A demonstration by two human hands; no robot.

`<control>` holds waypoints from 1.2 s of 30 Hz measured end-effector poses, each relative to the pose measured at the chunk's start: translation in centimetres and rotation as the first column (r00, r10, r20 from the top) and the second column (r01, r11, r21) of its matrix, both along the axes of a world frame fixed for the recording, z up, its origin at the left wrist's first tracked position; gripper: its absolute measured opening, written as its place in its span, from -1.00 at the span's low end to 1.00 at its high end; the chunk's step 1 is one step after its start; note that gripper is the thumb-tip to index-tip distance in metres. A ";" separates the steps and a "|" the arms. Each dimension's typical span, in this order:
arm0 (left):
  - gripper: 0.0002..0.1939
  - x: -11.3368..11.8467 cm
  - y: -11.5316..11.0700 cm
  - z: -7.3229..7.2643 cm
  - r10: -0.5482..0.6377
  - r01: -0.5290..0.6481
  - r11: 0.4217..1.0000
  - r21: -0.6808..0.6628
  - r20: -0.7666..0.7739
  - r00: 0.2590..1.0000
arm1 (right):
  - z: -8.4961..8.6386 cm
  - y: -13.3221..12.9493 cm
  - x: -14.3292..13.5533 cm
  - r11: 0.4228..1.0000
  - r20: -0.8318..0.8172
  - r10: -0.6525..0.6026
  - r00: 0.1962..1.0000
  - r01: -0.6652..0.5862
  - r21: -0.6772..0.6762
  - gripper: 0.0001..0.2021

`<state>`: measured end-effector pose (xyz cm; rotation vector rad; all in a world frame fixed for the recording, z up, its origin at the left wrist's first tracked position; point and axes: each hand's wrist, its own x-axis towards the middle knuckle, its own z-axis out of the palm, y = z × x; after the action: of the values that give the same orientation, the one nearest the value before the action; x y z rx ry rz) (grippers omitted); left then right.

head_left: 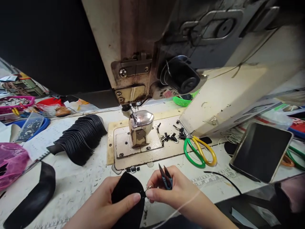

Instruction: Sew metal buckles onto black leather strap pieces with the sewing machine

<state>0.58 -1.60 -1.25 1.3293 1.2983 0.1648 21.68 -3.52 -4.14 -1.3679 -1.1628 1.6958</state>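
Note:
My left hand (107, 203) is closed on a black curved piece of material (128, 197), thumb flat on its face near the right edge. My right hand (173, 194) pinches a small metal buckle (149, 188) at that edge; whatever joins the two is mostly hidden by fingertips. Thread snips (166, 178) are tucked in the same hand, their blades pointing up and apart. Just beyond the hands, a small black strap with a silver buckle (132, 169) lies on the table. Behind it stands the sewing machine's post (141, 130), under the needle.
Stacked black pieces (83, 135) and one single black piece (32, 197) lie at left. Scissors with green and yellow handles (200, 151) rest right of the post, beside several small buckle straps (170, 137). A dark-screened phone (262, 151) is at right. The machine head (143, 38) hangs overhead.

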 end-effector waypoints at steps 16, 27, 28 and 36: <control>-0.58 -0.6 0.6 0.6 -0.029 0.030 1.000 0.006 -0.061 0.998 | 0.5 0.5 -0.5 1.000 0.027 -0.008 1.000 0.008 -0.005 -0.83; -0.56 -0.6 0.8 0.5 0.107 -0.092 0.986 -0.139 0.103 0.989 | 0.5 0.9 -0.4 0.999 0.064 0.028 0.998 -0.027 -0.017 -0.90; -0.58 -0.5 0.7 0.6 0.131 -0.117 0.984 -0.135 0.095 0.987 | 0.7 0.9 -0.4 0.999 0.064 0.035 0.997 -0.034 -0.016 -0.91; -0.54 -0.4 0.7 0.5 0.173 -0.163 0.979 -0.122 0.072 0.982 | 1.6 1.4 -0.3 0.999 0.077 0.034 0.996 -0.033 -0.013 -0.90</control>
<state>0.18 -0.87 -0.75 1.1030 1.3297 0.2557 21.37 -2.16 -2.54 -1.4397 -1.2268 1.6894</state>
